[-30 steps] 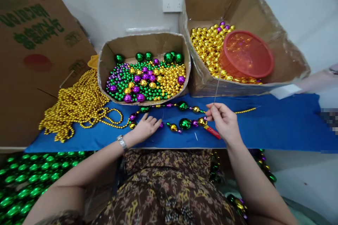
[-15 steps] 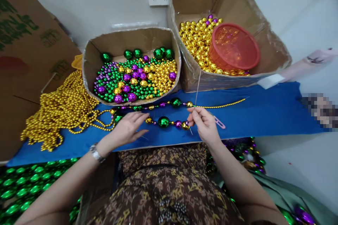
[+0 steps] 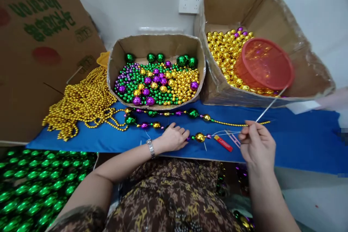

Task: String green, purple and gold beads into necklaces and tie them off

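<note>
A bead strand (image 3: 199, 137) of gold, purple and green balls lies along the near part of the blue cloth. My left hand (image 3: 174, 138) is over its middle, fingers curled around the strand and hiding some beads. To the right, my right hand (image 3: 258, 145) is raised, thumb and fingers pinching a white cord (image 3: 268, 109). Part of that cord sticks up toward the red basket; part runs left from my fist to the strand's end. Behind lies a second bead strand (image 3: 193, 112), ending in a thin gold bead chain (image 3: 233, 124).
A low carton (image 3: 157, 107) of mixed beads stands behind the strands, with a taller carton (image 3: 231, 99) of gold beads and a red basket (image 3: 268, 65) at its right. Gold bead chains (image 3: 81, 98) heap at left. Between my hands lie a red lighter (image 3: 223, 143) and pink snips (image 3: 234, 139).
My right hand has moved right, drawing the cord away from the strand's end. My left hand has shifted right and closed on the strand. The lighter has come into sight.
</note>
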`<state>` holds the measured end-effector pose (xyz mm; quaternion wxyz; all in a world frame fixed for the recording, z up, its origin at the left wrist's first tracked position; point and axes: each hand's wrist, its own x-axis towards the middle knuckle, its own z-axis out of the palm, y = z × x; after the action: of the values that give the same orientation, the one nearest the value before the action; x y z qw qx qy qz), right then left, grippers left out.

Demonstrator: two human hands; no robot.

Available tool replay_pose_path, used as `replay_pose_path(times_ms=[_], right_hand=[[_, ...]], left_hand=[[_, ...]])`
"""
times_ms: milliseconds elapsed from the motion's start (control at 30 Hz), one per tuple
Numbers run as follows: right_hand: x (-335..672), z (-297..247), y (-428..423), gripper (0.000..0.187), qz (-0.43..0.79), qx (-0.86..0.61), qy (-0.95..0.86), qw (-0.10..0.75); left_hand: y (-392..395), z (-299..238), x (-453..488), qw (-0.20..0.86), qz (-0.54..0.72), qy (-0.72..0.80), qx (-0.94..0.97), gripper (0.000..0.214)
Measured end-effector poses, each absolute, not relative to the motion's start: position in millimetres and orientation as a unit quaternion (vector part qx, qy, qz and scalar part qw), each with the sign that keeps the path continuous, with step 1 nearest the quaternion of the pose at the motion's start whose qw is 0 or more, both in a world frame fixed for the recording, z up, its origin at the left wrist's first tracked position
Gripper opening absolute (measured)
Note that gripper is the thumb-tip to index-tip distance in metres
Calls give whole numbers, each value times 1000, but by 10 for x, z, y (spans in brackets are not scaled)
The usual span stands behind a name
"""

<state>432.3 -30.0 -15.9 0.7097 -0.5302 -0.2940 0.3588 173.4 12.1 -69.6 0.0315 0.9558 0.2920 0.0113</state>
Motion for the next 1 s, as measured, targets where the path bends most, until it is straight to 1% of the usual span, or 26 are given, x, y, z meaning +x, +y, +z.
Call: replay_pose_path(times_ms=[200,367,500,600,733,900,1000], right_hand=[[4579,-183,-201,29,265,-523,-254,769],[4542,-72,-176,27,238,-519,-267,776],[4295,38,-218,27,258,-535,-321,738],[4110,101,-260,27,278,-537,-353,713],[3962,100,-329,26,308,-541,-401,672],[3801,16,-382,28,332,-570,-475,581],[3731,4,-368,29,331,-564,-501,567]], left_hand=[[134,-678,1371,-12,-18,342,940,39],[279,-653,1113,-34,-36,389,920,40],[262,-595,1189,-15,-3,389,921,49],[188,-572,1358,8,54,343,938,57],[158,-507,1539,41,120,286,950,46],[278,-285,1661,112,233,271,927,36],[378,-152,1708,136,271,258,917,32]])
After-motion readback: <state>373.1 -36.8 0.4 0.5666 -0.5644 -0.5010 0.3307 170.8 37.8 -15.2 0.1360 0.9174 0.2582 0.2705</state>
